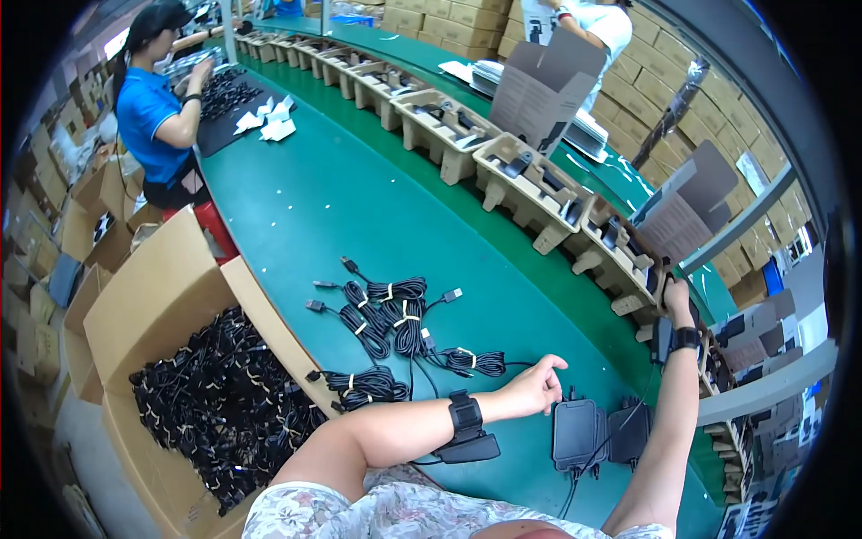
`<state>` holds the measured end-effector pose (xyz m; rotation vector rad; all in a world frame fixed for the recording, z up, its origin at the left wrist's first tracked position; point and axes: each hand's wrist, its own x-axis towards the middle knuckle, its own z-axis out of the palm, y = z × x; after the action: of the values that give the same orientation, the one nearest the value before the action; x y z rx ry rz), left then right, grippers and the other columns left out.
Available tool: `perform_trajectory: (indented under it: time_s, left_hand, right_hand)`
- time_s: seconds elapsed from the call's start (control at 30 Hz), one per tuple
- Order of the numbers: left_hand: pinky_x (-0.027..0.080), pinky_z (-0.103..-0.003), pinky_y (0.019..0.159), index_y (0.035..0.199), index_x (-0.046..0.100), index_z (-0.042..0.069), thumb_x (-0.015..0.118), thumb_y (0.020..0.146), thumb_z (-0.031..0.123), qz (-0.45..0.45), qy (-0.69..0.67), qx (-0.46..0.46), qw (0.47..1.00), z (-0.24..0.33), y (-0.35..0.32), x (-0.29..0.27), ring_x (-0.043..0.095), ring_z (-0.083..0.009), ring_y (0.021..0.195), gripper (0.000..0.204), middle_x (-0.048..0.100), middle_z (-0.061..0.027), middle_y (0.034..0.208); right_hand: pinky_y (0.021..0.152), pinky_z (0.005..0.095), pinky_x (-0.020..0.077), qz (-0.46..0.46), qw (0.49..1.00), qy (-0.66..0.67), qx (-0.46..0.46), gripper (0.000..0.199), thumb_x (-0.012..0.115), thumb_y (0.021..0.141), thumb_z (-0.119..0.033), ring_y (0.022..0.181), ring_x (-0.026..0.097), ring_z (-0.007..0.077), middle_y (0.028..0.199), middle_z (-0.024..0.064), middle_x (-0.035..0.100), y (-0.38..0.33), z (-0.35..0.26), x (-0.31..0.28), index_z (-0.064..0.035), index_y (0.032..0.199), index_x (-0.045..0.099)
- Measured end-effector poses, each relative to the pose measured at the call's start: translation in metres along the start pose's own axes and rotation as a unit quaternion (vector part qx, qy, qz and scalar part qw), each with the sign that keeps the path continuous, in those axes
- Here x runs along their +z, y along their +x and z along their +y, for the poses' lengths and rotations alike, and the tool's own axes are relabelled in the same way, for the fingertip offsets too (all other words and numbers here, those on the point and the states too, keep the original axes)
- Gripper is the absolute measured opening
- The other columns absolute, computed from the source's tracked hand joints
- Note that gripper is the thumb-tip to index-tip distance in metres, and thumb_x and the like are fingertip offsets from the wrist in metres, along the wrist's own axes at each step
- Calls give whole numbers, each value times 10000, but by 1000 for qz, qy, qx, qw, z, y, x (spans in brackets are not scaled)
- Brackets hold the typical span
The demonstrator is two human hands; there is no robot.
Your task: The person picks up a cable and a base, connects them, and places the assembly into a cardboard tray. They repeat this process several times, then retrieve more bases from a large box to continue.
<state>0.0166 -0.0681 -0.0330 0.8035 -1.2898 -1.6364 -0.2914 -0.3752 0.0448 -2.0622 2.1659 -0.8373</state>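
My left hand hovers over the green table with its fingers loosely bent and apart, and nothing shows in it. Beside it lie two black rectangular boxes with thin leads. Several black cable bundles, tied with pale bands and showing plug ends, lie to its left. My right hand reaches to the near end of a brown pulp tray on the line. Its fingers are curled at a dark item there, too hidden to name. Each wrist bears a black strap with a small black unit.
A row of pulp trays holding black parts runs along the table. At left stands an open carton full of banded cables. Upright printed boxes stand behind the trays. A co-worker in blue works at the far left; another person stands across the line.
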Motion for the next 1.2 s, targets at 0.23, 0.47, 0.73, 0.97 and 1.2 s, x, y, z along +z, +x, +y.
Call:
perform_trajectory:
  time_s: [0.23, 0.47, 0.73, 0.97, 1.2]
  left_hand:
    - [458, -250, 520, 1268, 265, 26, 476, 882, 23, 33, -10, -14, 999, 10, -16, -12, 578, -126, 631, 440, 513, -86, 892]
    - [468, -255, 521, 1249, 295, 21, 470, 866, -12, 15, -19, -29, 999, -3, -10, -9, 580, -131, 631, 423, 516, -83, 882]
    - [479, -267, 525, 1179, 360, 4, 470, 839, -41, 11, 9, -16, 1000, 0, -1, -13, 593, -139, 614, 361, 519, -83, 829]
    - [479, -248, 532, 1159, 392, -8, 467, 859, -20, -8, 32, -41, 999, 8, 0, -10, 601, -129, 619, 309, 520, -89, 863]
    - [486, -267, 621, 1116, 447, -11, 553, 842, 50, 16, 121, 20, 992, 8, -9, -11, 598, -143, 702, 300, 529, -96, 886]
  right_hand:
    - [811, 461, 452, 24, 991, -97, -85, 266, 501, 838, -194, 899, 578, 416, 917, 264, 613, -45, -48, -8, 32, 931, 604]
    - [732, 476, 466, 76, 970, -190, -131, 261, 518, 841, -262, 856, 582, 396, 887, 247, 611, -44, -33, -11, -41, 957, 593]
    - [768, 470, 463, 45, 968, -209, -131, 377, 430, 899, -378, 880, 575, 404, 885, 225, 623, -41, -27, -17, -72, 1063, 577]
    - [772, 420, 464, 208, 890, -314, -259, 414, 505, 865, -413, 947, 558, 337, 1034, 137, 588, -127, -55, -50, -77, 1099, 567]
    - [914, 456, 373, -69, 919, -193, -336, 632, 683, 697, -390, 1134, 451, 347, 1206, 163, 495, -321, -117, -75, -70, 1206, 486]
